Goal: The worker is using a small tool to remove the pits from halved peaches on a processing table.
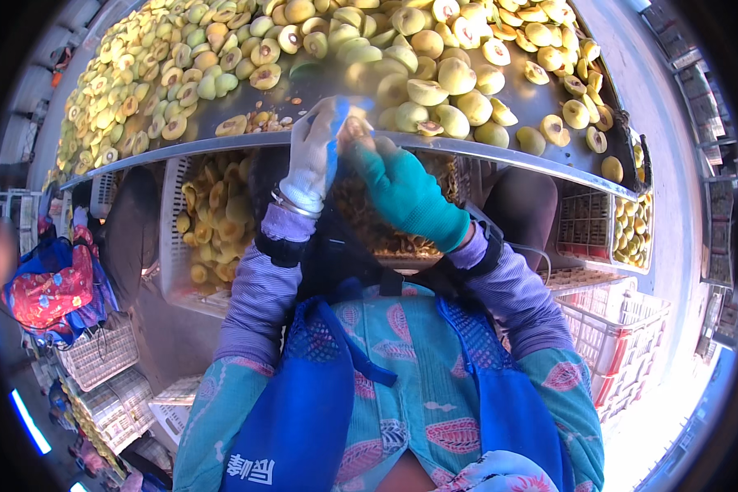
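My left hand (317, 150), in a whitish glove with blue at the fingers, is raised at the near rim of a metal table (221, 132). My right hand (409, 190) wears a green glove, and its fingertips meet the left fingers over the rim. Between them shows a pale yellow fruit piece (359, 114), blurred and mostly covered by the fingers; my left fingers close around it. Yellow-green halved stone fruits (427, 92), apricot-like, lie heaped just beyond the hands. Left of my left hand is a small pile of stones and bits (267, 120).
Below the rim, a white crate (175, 227) holds fruit halves, and a container of brownish scraps (400, 237) sits between my knees. Another fruit-filled crate (630, 240) and stacked crates (621, 332) stand at right. At left, a person in a red patterned sleeve (52, 295) sits close by.
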`<state>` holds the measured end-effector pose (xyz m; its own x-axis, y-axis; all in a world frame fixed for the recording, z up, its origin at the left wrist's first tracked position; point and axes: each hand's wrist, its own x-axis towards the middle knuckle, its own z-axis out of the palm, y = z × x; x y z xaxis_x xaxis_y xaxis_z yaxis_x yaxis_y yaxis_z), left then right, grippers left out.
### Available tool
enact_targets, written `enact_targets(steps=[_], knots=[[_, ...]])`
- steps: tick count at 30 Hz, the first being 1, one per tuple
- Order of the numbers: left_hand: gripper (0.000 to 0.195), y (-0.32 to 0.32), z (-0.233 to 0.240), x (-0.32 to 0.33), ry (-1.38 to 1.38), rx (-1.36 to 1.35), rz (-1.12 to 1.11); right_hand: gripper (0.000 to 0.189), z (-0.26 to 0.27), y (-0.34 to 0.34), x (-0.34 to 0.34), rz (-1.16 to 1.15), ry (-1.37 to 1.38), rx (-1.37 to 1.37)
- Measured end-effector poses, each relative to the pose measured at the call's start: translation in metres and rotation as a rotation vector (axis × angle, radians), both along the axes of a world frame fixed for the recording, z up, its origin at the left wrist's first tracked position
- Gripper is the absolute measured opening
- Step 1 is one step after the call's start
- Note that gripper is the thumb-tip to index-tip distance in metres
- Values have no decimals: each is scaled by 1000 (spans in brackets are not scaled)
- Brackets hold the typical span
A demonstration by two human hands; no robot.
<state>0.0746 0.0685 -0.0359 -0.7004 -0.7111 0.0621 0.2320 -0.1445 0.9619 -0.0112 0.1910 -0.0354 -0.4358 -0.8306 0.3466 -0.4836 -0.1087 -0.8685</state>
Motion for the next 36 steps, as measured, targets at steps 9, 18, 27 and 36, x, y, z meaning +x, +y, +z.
enact_targets(steps=[9,18,27,36], knots=[[34,18,6,0,169,1,100,36,40,4,8,222,-865,436],[39,3,7,-16,-145,146,-7,47,30,9,21,188,-1305,356],[52,-3,20,-26,-322,78,-224,43,24,8,11,605,-1851,124],[50,13,20,-15,-168,202,-290,43,21,21,3,653,-1734,295]])
